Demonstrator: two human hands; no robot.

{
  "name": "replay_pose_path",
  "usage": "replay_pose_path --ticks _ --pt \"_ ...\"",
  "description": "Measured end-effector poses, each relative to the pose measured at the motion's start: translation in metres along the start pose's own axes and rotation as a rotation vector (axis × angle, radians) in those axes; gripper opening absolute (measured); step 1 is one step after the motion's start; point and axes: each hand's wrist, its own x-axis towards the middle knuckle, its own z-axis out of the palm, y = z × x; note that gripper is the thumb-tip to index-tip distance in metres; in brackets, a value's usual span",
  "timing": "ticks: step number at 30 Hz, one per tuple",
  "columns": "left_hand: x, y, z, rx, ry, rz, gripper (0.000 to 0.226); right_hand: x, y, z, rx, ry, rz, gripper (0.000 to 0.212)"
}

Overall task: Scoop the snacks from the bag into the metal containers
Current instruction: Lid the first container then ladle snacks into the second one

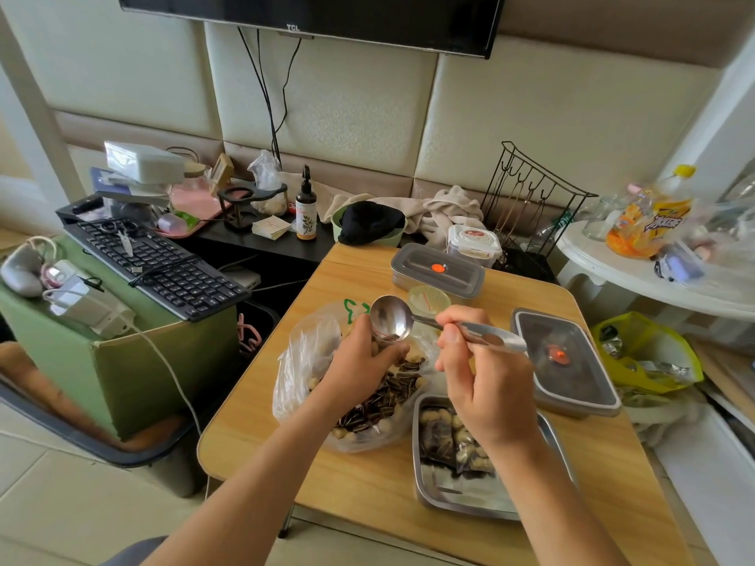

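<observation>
Snacks (392,392) fill the clear bag (302,361) at the worktop's (367,480) left edge. My right grip (486,386) pinches the spoon (390,318) by its handle, bowl empty. My left grip (361,361) curls among the snacks; I cannot tell whether it holds any. An open metal container (417,463) sits at the near right corner.

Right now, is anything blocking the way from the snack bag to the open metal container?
Nothing visible does. The bag and the open metal container lie side by side on the table. Only the right hand, holding the spoon, hangs above that container; the left hand grips snacks in the bag.
</observation>
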Motion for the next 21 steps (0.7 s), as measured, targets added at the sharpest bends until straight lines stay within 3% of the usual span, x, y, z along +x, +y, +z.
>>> replay_pose_path --ticks 9,14,21 --pt "-0.001 -0.001 -0.001 0.036 -0.033 -0.001 0.035 -0.001 0.002 0.001 0.018 0.042 0.038 0.033" --pt "-0.008 0.006 -0.006 0.125 -0.011 0.054 0.033 0.000 0.011 -0.002 0.038 0.167 0.256 0.036" --pt "-0.014 0.008 -0.016 0.153 0.031 0.192 0.029 -0.004 0.017 0.001 0.087 0.124 0.487 0.021"
